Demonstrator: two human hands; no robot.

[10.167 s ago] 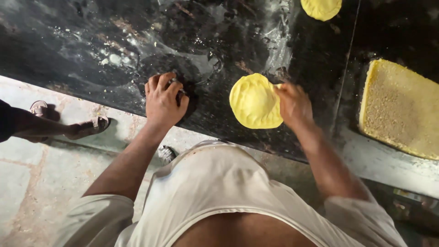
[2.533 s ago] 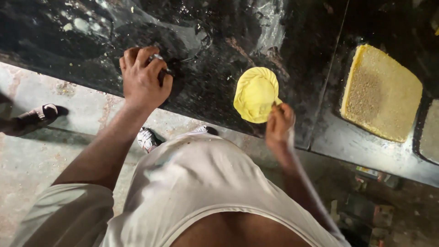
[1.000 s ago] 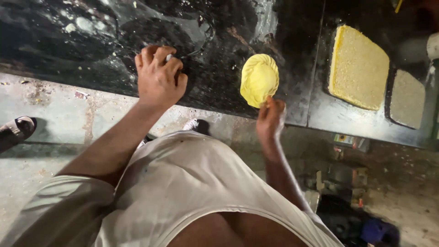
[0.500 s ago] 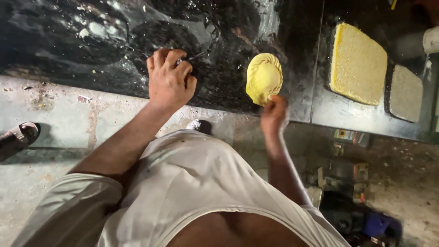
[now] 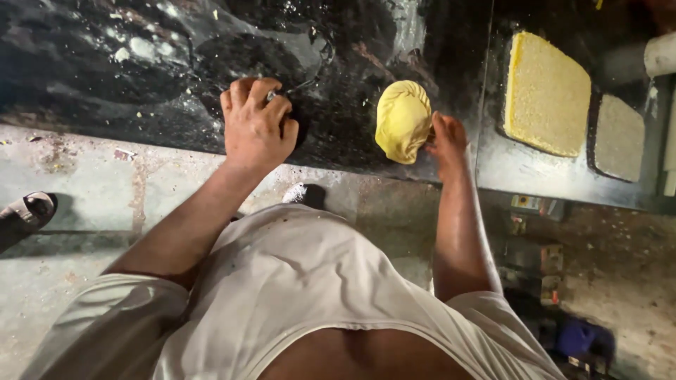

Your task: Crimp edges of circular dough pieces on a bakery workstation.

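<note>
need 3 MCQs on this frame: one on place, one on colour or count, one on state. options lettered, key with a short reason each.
1. Where does the yellow dough piece lie?
A. On the dark counter, beside the right hand
B. On the floor
C. Under the left hand

2. How many flat, grainy slabs lie at the right end of the counter?
A. None
B. Two
C. Five

3. What shape is the dough in?
A. A smooth flat disc
B. Cut into strips
C. Gathered and folded into a lump

Key:
1 A: the dough rests on the black surface and the right hand's fingers touch its right edge.
2 B: a yellow slab and a paler slab lie side by side.
3 C: creases and folds show across its top; the left hand presses on the counter apart from it.
</note>
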